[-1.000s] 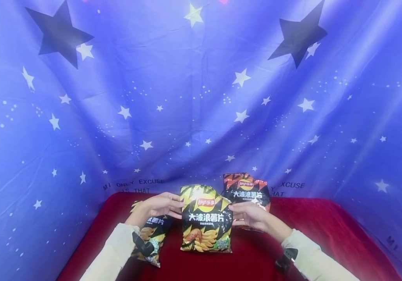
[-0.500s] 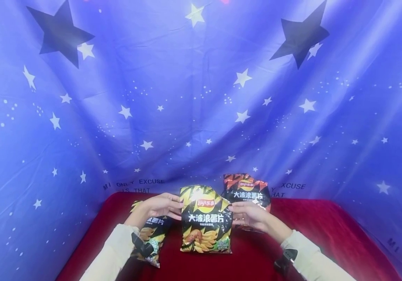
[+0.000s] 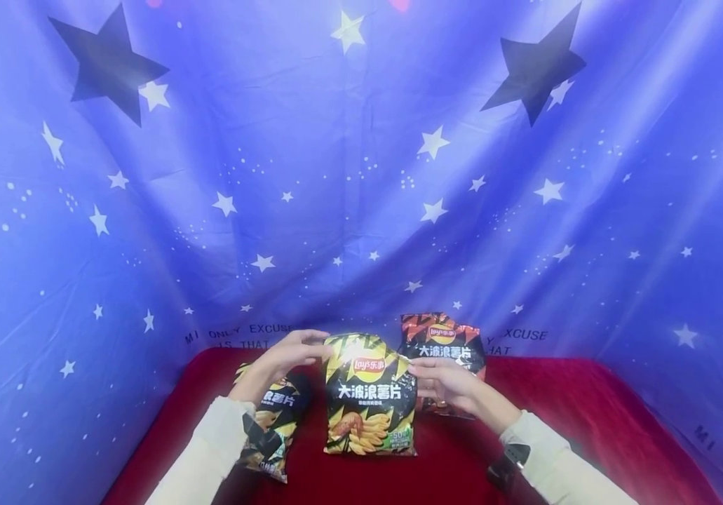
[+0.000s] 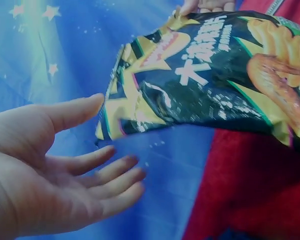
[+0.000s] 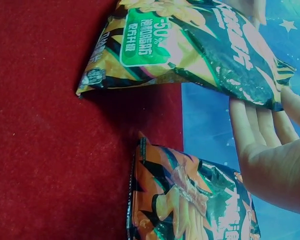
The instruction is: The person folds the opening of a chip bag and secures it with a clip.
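A yellow-and-black Lay's bag of potato chips [image 3: 370, 403] is held up in the middle of the head view, its front turned to me. My right hand [image 3: 446, 384] grips its right edge; in the right wrist view, the fingers of that right hand [image 5: 277, 155] lie behind the bag and the thumb is at its upper corner. At the top left corner is my left hand [image 3: 285, 359]. In the left wrist view, the thumb of that left hand [image 4: 45, 165] is at the corner, with the other fingers spread apart below the bag.
A red-and-black chip bag [image 3: 443, 340] stands behind, to the right. Another dark chip bag [image 3: 275, 421] with yellow marks lies at left, partly behind my left forearm. Under them is a red cloth surface [image 3: 563, 435]; a blue star-patterned curtain [image 3: 336, 175] hangs around it.
My left hand has let go of the bag's left edge and moved up to the top left corner. My right hand has shifted slightly upward along its edge, while the bag stays nearly in place.
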`<control>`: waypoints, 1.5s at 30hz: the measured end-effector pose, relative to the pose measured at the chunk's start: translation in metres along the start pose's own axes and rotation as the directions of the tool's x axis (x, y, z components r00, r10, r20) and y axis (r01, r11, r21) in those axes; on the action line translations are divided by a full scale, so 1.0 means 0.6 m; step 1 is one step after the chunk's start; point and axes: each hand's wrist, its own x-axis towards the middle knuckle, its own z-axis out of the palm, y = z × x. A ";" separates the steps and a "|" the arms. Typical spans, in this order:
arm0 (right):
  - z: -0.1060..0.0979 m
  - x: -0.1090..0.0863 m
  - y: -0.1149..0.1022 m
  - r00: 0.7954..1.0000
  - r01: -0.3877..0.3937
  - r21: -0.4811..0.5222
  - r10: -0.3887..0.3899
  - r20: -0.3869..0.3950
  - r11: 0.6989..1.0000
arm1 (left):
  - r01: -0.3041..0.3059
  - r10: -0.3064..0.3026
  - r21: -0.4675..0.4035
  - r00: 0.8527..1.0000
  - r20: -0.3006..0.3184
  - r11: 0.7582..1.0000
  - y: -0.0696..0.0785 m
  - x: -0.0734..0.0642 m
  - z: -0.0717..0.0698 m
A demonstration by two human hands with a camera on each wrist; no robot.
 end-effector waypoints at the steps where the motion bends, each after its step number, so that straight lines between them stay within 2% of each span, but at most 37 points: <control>1: 0.001 0.000 0.000 1.000 0.003 0.006 -0.003 -0.001 1.000 | -0.028 0.029 0.038 0.999 -0.037 0.999 0.005 0.001 0.003; 3: 0.003 0.000 0.000 1.000 0.008 0.012 -0.008 -0.003 1.000 | -0.079 0.089 0.105 0.992 -0.093 0.991 0.018 0.003 0.013; 5: 0.005 0.001 -0.001 1.000 0.010 0.005 -0.010 -0.010 1.000 | -0.135 0.154 0.164 0.982 -0.110 0.977 0.031 0.007 0.026; 7: 0.007 0.001 -0.002 1.000 0.007 -0.001 -0.007 -0.028 1.000 | -0.184 0.209 0.219 0.973 -0.098 0.958 0.043 0.010 0.040; 9: 0.009 0.002 -0.003 0.999 0.000 -0.014 -0.001 -0.046 1.000 | -0.209 0.235 0.270 0.969 -0.070 0.940 0.055 0.013 0.052; 12: 0.012 0.005 -0.005 0.998 -0.013 -0.026 0.011 -0.068 1.000 | -0.243 0.266 0.366 0.964 -0.013 0.898 0.070 0.018 0.065; 16: 0.014 0.008 -0.007 0.999 -0.014 -0.023 0.013 -0.051 1.000 | -0.262 0.270 0.443 0.962 0.047 0.858 0.084 0.027 0.077; 21: 0.014 0.011 -0.008 1.000 -0.003 -0.009 0.003 -0.002 1.000 | -0.226 0.220 0.494 0.973 0.071 0.840 0.093 0.042 0.088; 24: 0.013 0.014 -0.009 1.000 -0.010 -0.001 0.010 -0.001 1.000 | -0.202 0.197 0.527 0.978 0.066 0.825 0.097 0.048 0.094; 33: 0.012 0.025 -0.008 1.000 -0.007 -0.001 0.007 -0.009 1.000 | -0.233 0.200 0.538 0.972 0.121 0.810 0.113 0.052 0.103; 41: 0.015 0.024 -0.016 1.000 0.014 -0.009 -0.014 0.013 1.000 | -0.153 0.123 0.493 0.988 0.093 0.856 0.114 0.057 0.095; 45: 0.017 0.022 -0.022 1.000 0.018 -0.014 -0.018 0.025 1.000 | -0.160 0.119 0.494 0.986 0.114 0.855 0.114 0.059 0.091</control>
